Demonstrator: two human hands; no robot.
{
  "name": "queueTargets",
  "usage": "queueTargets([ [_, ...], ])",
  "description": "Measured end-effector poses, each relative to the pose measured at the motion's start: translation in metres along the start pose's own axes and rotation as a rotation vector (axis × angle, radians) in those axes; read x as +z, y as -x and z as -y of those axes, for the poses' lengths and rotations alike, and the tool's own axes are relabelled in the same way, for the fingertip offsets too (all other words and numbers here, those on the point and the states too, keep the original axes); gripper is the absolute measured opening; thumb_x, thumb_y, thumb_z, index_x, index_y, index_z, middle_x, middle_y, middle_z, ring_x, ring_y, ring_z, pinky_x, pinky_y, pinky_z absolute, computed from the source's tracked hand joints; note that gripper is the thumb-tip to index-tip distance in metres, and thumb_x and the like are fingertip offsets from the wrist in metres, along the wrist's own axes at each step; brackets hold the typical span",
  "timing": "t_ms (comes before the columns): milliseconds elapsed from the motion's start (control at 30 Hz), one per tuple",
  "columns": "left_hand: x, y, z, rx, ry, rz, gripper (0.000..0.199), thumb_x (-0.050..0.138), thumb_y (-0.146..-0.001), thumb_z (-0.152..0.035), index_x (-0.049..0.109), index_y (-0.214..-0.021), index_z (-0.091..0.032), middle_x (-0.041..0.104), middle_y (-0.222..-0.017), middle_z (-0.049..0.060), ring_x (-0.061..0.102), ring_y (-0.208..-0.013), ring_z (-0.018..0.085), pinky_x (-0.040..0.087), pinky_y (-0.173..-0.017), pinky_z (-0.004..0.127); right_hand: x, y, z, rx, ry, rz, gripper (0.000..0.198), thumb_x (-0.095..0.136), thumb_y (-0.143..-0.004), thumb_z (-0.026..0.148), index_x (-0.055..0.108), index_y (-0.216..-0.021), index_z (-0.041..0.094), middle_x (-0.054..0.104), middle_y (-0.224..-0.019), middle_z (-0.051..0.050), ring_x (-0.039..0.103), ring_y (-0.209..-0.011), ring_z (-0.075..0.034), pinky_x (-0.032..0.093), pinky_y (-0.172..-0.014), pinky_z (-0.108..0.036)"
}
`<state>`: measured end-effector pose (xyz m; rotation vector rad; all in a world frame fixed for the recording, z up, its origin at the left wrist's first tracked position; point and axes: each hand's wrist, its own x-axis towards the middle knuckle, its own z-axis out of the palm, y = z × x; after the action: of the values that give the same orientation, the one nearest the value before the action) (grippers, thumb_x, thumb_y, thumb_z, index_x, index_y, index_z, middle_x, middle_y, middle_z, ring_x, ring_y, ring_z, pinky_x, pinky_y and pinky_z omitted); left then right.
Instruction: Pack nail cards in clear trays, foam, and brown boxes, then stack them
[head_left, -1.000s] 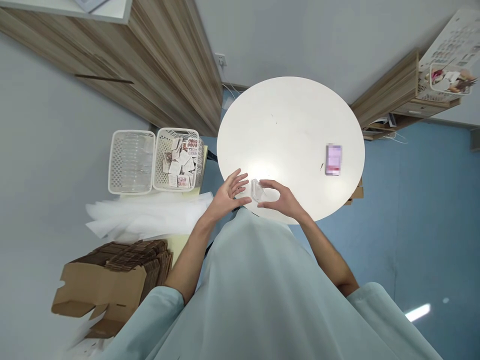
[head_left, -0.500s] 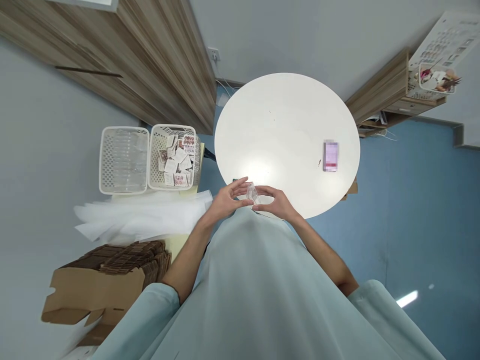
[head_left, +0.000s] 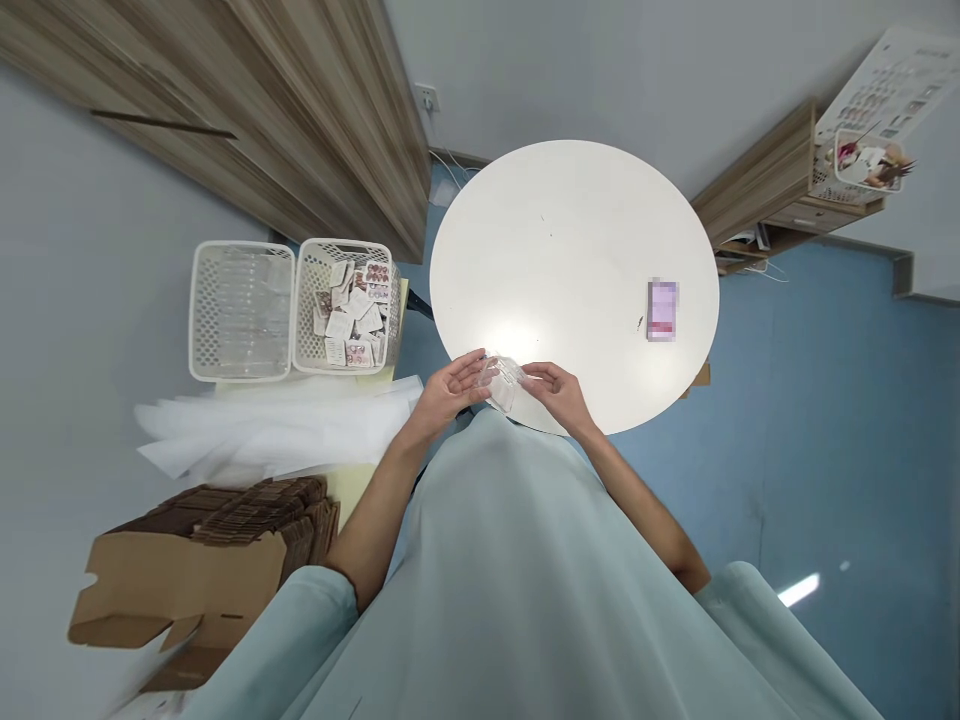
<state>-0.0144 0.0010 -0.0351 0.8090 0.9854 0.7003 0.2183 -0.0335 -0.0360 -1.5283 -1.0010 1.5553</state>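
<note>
There are two hands [head_left: 442,397] [head_left: 564,398], one clear case [head_left: 502,384], one table [head_left: 585,260] and three white baskets [head_left: 202,318] [head_left: 303,318] [head_left: 823,184].

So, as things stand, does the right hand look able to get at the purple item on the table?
Probably yes: no obstacle shows between the right hand and the purple item, though it would first need to let go of the clear plastic piece.

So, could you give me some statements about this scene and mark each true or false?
1. The left hand and right hand both touch the clear plastic item. True.
2. The round tabletop is black. False: it is white.
3. A purple item lies on the tabletop. True.
4. Only one basket stands left of the tabletop. False: two white baskets stand there side by side.
5. White sheets lie between the white baskets and brown cardboard. True.
</note>
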Motion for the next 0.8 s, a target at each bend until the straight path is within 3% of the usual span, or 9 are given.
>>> queueTargets([
  [133,0.005,0.004,0.005,0.0,0.083,0.003,0.101,0.096,-0.072,-0.045,0.05,-0.158,-0.02,0.055,-0.159,0.022,0.057,-0.145,0.038,0.039,-0.126,0.057,0.007,0.003,-0.004,-0.045,0.082,-0.205,0.052,0.062,-0.094,0.074,0.07,-0.099,0.023,0.081,-0.105,-0.009,0.08,-0.094,-0.026,0.062,-0.097,-0.043],
  [300,0.007,0.012,0.004,-0.016,0.075,0.084,0.112,0.098,-0.07,-0.038,0.04,-0.166,-0.026,0.052,-0.162,0.02,0.047,-0.152,0.038,0.04,-0.124,0.056,0.004,-0.002,-0.006,-0.072,0.135,-0.212,0.051,0.061,-0.095,0.074,0.066,-0.093,0.024,0.08,-0.096,-0.007,0.079,-0.088,-0.025,0.061,-0.091,-0.041],
  [400,0.005,0.013,0.005,-0.011,0.0,0.066,0.105,0.093,-0.077,-0.041,0.039,-0.166,-0.027,0.05,-0.164,0.02,0.05,-0.149,0.036,0.041,-0.122,0.055,-0.001,-0.007,-0.005,-0.059,0.155,-0.18,0.052,0.061,-0.094,0.076,0.064,-0.089,0.024,0.079,-0.09,-0.006,0.078,-0.085,-0.024,0.062,-0.088,-0.041],
  [500,0.004,0.01,0.007,0.013,-0.064,-0.005,0.093,0.083,-0.087,-0.046,0.04,-0.166,-0.025,0.052,-0.162,0.02,0.064,-0.132,0.031,0.043,-0.119,0.053,-0.005,-0.011,-0.003,-0.063,0.149,-0.122,0.052,0.062,-0.093,0.076,0.064,-0.087,0.024,0.078,-0.086,-0.005,0.076,-0.078,-0.023,0.062,-0.085,-0.04],
  [667,0.003,0.01,0.007,0.044,-0.104,-0.019,0.093,0.083,-0.086,-0.041,0.038,-0.166,-0.026,0.052,-0.162,0.02,0.07,-0.11,0.023,0.051,-0.109,0.047,-0.008,-0.019,0.002,-0.093,0.136,-0.018,0.053,0.065,-0.091,0.076,0.065,-0.086,0.024,0.077,-0.083,-0.004,0.073,-0.073,-0.021,0.061,-0.079,-0.038],
  [800,-0.003,0.012,0.003,-0.007,-0.113,0.003,0.089,0.082,-0.087,-0.043,0.042,-0.165,-0.025,0.05,-0.164,0.02,0.07,-0.111,0.025,0.055,-0.102,0.044,-0.003,-0.032,0.007,-0.072,0.149,0.138,0.056,0.068,-0.087,0.08,0.067,-0.086,0.023,0.077,-0.082,-0.005,0.072,-0.071,-0.021,0.061,-0.075,-0.037],
])
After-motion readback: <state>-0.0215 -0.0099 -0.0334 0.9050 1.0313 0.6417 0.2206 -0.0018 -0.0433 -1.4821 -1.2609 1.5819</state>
